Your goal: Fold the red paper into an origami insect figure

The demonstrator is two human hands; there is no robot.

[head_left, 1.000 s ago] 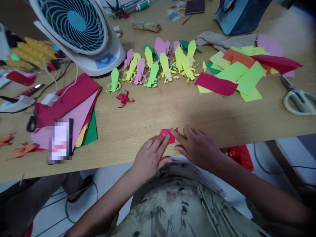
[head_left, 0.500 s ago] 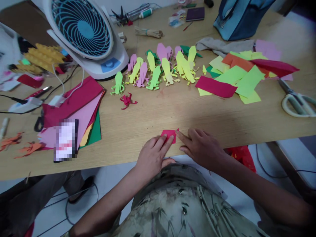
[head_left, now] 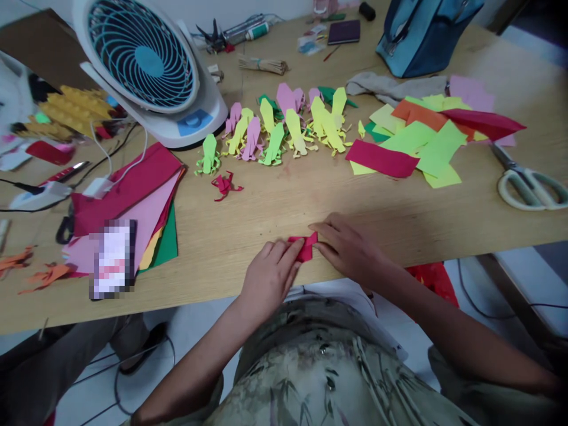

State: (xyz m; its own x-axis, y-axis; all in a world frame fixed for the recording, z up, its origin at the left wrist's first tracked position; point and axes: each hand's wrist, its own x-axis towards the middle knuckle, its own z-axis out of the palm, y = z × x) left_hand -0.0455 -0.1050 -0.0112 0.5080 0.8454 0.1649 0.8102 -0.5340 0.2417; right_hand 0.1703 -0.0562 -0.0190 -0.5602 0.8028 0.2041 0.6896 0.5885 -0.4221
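Observation:
A small piece of folded red paper lies near the front edge of the table, with a raised flap at its right end. My left hand presses the paper down from the left, its fingers close together on top. At the right end, my right hand has its thumb and index finger on the flap. Beyond them, a finished red paper frog rests on the wood. Several yellow, pink and green paper figures stand in rows behind it.
To the right are a pile of coloured paper and scissors. A fan, paper sheets and a phone occupy the left side. A blue bag stands at the back; someone's leg shows below the table.
My left fingers have drawn together on the red paper. My right hand has shifted its fingers onto the paper's right end, where a flap is now folded up.

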